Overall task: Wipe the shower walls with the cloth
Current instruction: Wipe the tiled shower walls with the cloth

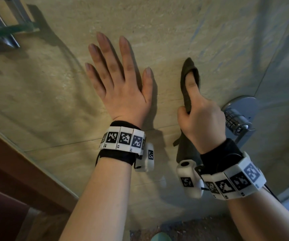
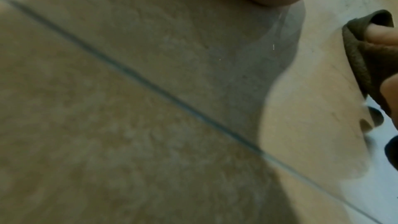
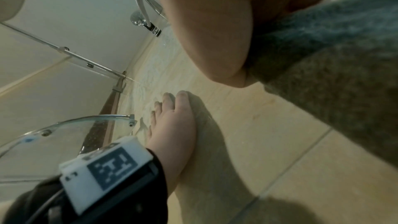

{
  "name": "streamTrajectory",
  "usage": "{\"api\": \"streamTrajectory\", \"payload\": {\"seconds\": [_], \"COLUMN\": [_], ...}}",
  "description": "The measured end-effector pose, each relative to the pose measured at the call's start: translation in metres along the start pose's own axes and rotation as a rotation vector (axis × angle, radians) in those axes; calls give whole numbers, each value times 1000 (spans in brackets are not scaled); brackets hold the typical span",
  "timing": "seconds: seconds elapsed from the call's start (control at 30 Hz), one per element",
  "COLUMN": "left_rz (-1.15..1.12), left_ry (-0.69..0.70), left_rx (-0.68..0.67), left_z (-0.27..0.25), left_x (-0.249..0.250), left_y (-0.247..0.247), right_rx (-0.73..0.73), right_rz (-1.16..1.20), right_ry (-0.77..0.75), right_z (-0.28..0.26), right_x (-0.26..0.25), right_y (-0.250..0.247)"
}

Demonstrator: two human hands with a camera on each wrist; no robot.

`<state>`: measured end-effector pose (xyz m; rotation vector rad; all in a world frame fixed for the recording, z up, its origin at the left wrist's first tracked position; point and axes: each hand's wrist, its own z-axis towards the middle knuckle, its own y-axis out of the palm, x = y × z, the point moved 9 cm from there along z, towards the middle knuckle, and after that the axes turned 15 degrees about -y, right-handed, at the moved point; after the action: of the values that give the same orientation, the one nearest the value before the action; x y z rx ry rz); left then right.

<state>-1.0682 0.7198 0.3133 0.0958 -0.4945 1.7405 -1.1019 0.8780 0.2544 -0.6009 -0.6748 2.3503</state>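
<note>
A beige tiled shower wall [image 1: 157, 18] fills the head view. My left hand [image 1: 119, 80] lies flat against it, fingers straight and spread. To its right, my right hand [image 1: 199, 115] grips a dark olive cloth [image 1: 186, 89], with one finger tucked into a fold near the cloth's top and the cloth pressed on the wall. The rest of the cloth hangs below the wrist. In the right wrist view the cloth [image 3: 333, 67] runs out from under my palm, and my left hand [image 3: 172, 125] shows flat on the tiles. The left wrist view catches the cloth [image 2: 361, 60] at its right edge.
A chrome shower control [image 1: 236, 119] on a round plate sticks out of the wall just right of my right hand. A glass corner shelf [image 1: 9, 30] with metal brackets hangs at the upper left. A wooden frame edge [image 1: 27, 171] runs along the lower left. A shower hose [image 3: 142, 2] hangs farther off.
</note>
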Motion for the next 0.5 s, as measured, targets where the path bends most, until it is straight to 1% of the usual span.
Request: {"api": "streamTrajectory", "payload": {"seconds": [0.17,0.27,0.33,0.43,0.5], "left_rz": [-4,-2,4,1,3], "left_ry": [0,-6,-8,-2,1], "left_rx": [-14,-26,-21,-28,-30], "left_z": [0,1,1,0,0], "left_x": [0,0,0,1,1], "left_y": [0,1,1,1,1], "right_rx": [-27,-36,-34,-88,-67], "right_rz": [-57,-41,-6,48,67], "right_ry": [96,128,117,74,13], "right_z": [-6,-9,-9,-7,-2], "right_x": [5,5,1,-11,-19], "right_y": [1,4,7,15,13]}}
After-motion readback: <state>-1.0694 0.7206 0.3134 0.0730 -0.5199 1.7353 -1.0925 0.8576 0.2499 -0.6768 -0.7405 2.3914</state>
